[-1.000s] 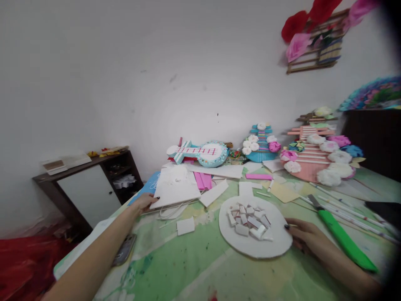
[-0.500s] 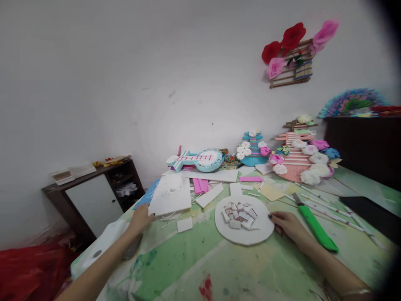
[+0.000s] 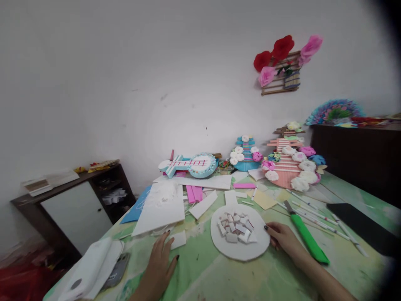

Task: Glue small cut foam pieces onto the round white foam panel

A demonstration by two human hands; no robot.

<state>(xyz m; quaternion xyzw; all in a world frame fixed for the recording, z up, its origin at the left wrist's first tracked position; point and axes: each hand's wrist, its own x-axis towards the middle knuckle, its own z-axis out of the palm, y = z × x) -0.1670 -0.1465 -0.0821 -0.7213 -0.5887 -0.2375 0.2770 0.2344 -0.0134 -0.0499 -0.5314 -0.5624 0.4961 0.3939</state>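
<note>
My left hand (image 3: 156, 264) is open over the table, fingers apart, with its fingertips at a small white rectangular piece (image 3: 178, 241). My right hand (image 3: 285, 241) pinches the right edge of a round white board (image 3: 239, 252), which lies flat and looks like foam board. A heap of small white cut pieces (image 3: 232, 237) sits on the board's middle. Touching the board's far side is a white rectangular strip (image 3: 231, 197). A green-handled knife (image 3: 308, 238) lies to the right of my right hand.
A white sheet (image 3: 161, 209) and pink strips (image 3: 194, 194) lie behind. Decorated instrument models (image 3: 200, 165) stand along the wall. Several thin white sticks (image 3: 319, 217) and a black flat object (image 3: 360, 225) are right; a phone (image 3: 117, 269) and white case (image 3: 84, 269) are left.
My left hand has left the white sheet's near corner and come toward me and right, to the small white piece. The right hand stays at the board's edge. The view has shifted slightly.
</note>
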